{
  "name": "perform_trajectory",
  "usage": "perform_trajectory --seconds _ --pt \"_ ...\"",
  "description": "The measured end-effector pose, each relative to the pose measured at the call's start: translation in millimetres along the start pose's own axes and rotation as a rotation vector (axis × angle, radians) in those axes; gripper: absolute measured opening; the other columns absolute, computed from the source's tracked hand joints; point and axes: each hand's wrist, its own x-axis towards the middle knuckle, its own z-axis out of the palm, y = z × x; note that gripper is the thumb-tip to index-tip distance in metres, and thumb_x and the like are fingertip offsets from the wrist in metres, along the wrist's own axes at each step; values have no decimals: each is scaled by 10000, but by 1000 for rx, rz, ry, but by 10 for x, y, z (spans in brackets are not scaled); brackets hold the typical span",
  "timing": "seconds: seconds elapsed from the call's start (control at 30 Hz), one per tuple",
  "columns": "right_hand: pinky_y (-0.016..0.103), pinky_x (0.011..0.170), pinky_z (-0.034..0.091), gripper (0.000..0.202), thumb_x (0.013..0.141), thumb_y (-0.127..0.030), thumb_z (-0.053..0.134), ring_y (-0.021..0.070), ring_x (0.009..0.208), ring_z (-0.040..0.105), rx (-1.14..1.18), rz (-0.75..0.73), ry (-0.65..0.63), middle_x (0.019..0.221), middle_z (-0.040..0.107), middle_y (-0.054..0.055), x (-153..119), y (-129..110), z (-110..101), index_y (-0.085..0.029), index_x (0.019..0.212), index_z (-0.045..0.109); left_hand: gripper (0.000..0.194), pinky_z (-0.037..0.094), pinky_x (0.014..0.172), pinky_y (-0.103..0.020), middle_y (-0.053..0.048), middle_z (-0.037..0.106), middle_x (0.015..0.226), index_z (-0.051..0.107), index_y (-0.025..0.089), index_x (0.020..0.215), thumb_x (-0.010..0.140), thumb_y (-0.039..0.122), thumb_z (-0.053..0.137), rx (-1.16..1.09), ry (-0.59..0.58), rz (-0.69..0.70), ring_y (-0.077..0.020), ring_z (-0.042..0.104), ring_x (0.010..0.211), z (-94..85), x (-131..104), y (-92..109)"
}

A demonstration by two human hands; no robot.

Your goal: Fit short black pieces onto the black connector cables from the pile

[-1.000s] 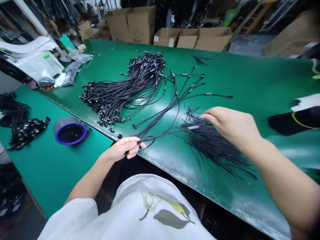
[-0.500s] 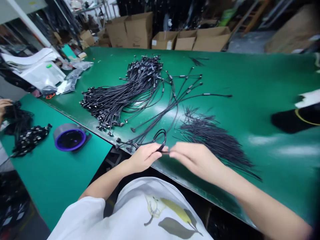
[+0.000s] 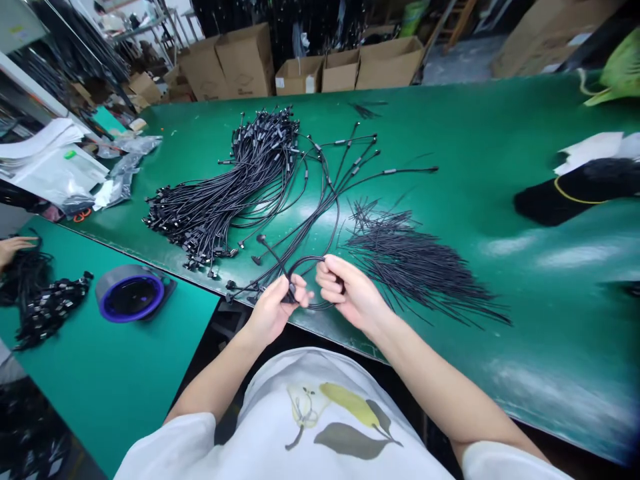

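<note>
Looped black cable point(image 3: 306, 261) bridges both hands above the tabletop's point(image 3: 500, 167) front edge | left hand point(image 3: 273, 308) pinches one side, right hand point(image 3: 353, 290) grips the other

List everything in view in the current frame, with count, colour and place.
Looped cable: one, black, between the hands
Plug-ended cable bundle: one, black, table centre-left
Grey-sleeved loose cables: several, black, beside the bundle
Thin strips: many, black, right of the cables; a few more near the far edge
Yellow-banded bundle: one, black, right
Purple-rimmed round object: one, grey, left table
Plug-ended cable pile: one, black, far left
Paper sheets: several, white, upper left
Cardboard boxes: several, brown, behind
Tabletops: two, green
Co-worker's hand: one, left edge
Left hand, right hand: one each, bare, centre
Leaf-print shirt: one, white, bottom
</note>
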Motion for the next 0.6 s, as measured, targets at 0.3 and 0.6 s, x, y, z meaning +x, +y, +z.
perform_trajectory --seconds 0.3,0.6 --pt "238 534 491 378 729 -556 741 142 760 567 -120 -283 122 943 535 38 -171 186 167 -202 783 621 357 406 711 -301 5 493 673 566 177 889 941 506 439 665 -84 119 -135 462 638 26 -96 -158" --pt "183 374 386 381 725 -487 752 98 546 512 -124 -194 246 771 530 -29 -124 148 95 -242 897 517 317 437 858 -332 -70 571 899 590 172 799 942 412 440 818 -287 80 -188 533 856 26 -7 -212"
